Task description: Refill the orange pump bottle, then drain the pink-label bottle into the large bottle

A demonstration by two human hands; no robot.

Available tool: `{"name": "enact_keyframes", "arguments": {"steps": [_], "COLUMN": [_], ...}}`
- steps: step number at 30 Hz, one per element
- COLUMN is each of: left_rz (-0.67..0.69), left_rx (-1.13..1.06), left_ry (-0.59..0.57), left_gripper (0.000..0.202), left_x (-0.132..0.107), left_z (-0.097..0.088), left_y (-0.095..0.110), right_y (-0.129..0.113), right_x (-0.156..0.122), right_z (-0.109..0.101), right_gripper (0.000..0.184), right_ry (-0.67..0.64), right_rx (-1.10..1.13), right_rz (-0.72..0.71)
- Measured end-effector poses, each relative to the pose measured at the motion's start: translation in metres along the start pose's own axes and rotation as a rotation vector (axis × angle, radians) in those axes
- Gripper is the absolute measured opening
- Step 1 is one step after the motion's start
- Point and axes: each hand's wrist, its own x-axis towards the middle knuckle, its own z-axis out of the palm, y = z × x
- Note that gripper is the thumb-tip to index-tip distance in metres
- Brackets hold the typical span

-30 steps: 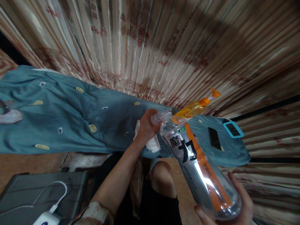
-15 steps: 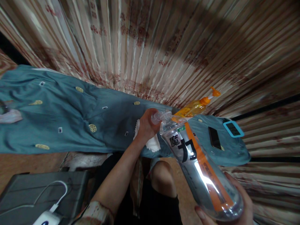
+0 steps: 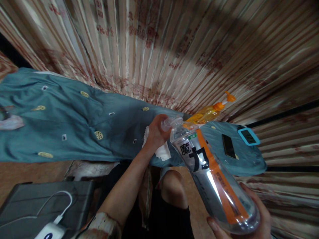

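Note:
A large clear plastic bottle (image 3: pixel 199 166) with an orange and silver label lies tilted across the view, its neck up to the left and its base toward me. My right hand (image 3: pixel 259 212) is closed round the base, thumb on the near side. At the other end, my left hand (image 3: pixel 159 129) has its fingers curled round the clear mouth of the bottle; whether a separate clear cap is there I cannot tell. A white tissue (image 3: pixel 163 152) shows beneath my left hand and wrist. Behind the bottle's neck stands a pump bottle (image 3: pixel 209 114) of yellow liquid with an orange pump.
A teal patterned cloth (image 3: pixel 119 132) covers the long narrow surface. On its right are a dark phone (image 3: pixel 228 146) and a blue-framed device (image 3: pixel 248 136). Pleated curtains (image 3: pixel 149 49) hang behind. A grey box (image 3: pixel 25 199) with a white cabled device (image 3: pixel 51 231) stands lower left.
Almost nothing differs. The bottle's base and my right hand have shifted very slightly to the right; my left hand stays at the mouth.

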Motion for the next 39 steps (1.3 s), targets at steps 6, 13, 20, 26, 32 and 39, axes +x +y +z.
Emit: {"name": "enact_keyframes", "arguments": {"steps": [6,13,20,26,32,39], "left_rz": [-0.007,-0.012,-0.004,-0.018,-0.012,0.007], "left_rx": [-0.005,-0.019,-0.005,-0.014,-0.030,-0.020], "left_ry": [0.009,0.001,0.009,-0.001,0.013,0.030], "left_gripper": [0.034,0.035,0.030,0.037,0.039,0.034], "left_x": [0.001,0.000,0.001,0.002,0.001,0.001], "left_z": [0.001,0.001,0.001,0.001,0.002,0.004], "left_y": [0.001,0.000,0.004,0.003,-0.001,-0.001], "right_y": [-0.001,-0.003,-0.007,-0.009,-0.006,-0.004], "right_x": [0.002,0.004,0.007,0.008,0.009,0.009], "right_z": [0.001,0.002,0.001,0.001,0.001,0.000], "right_gripper": [0.098,0.097,0.098,0.097,0.095,0.096], "right_ry": [0.008,0.003,-0.004,-0.003,0.002,-0.011], "right_rx": [0.011,0.006,0.001,0.001,0.001,-0.007], "right_rz": [-0.035,-0.049,-0.088,-0.087,-0.112,-0.141]}}
